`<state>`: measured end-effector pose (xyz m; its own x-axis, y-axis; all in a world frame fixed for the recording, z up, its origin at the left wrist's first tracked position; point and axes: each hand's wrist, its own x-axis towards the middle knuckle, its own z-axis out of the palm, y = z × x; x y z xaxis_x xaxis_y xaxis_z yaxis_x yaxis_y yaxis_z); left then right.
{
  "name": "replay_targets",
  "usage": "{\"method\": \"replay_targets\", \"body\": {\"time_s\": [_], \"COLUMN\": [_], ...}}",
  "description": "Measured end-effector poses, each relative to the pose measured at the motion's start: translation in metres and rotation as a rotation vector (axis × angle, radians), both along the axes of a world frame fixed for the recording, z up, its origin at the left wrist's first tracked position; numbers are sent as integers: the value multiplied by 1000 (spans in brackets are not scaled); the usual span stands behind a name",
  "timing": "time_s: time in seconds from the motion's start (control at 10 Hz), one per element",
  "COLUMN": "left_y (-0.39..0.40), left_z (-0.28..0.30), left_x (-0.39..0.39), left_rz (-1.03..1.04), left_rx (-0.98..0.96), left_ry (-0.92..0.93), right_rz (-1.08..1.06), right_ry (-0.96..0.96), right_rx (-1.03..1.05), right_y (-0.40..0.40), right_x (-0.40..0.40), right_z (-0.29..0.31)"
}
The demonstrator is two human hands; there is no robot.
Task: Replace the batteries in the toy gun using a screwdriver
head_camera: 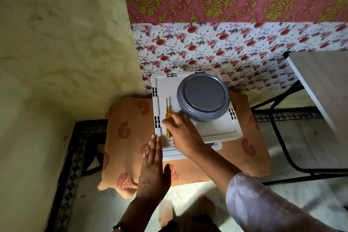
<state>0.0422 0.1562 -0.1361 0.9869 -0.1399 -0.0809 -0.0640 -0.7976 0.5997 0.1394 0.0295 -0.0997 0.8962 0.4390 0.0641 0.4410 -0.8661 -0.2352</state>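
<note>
A screwdriver (166, 114) with a yellow see-through handle and thin metal shaft lies on a white plastic box lid (214, 132), tip pointing away from me. My right hand (181, 131) reaches over it, fingers curled onto the handle's middle. My left hand (153, 167) hovers flat, fingers straight, at the box's near left corner, holding nothing. No toy gun or batteries are visible.
A round grey lidded container (203, 96) sits on the white box beside the screwdriver. The box rests on a stool draped in orange paisley cloth (128, 137). A table with black metal legs (320, 84) stands at right. Floral-papered wall behind.
</note>
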Motion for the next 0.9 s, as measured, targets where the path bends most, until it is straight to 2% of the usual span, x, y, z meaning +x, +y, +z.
{"method": "replay_targets", "body": {"time_s": [0.3, 0.5, 0.6, 0.8, 0.9], "left_y": [0, 0, -2, -22, -43], "left_z": [2, 9, 16, 55, 77], "left_x": [-2, -2, -3, -25, -46], "left_rz": [10, 31, 35, 170, 198], "left_rx": [10, -18, -40, -117, -178], "left_ry": [14, 11, 19, -16, -100], "right_rz": [-6, -59, -119, -321, -469], "right_ry": [-1, 24, 40, 2, 13], "right_rx": [-11, 70, 195, 428, 602], "right_y": [-1, -3, -14, -59, -97], "right_x": [-9, -23, -44, -111, -148], "right_z": [-1, 5, 12, 18, 24]}}
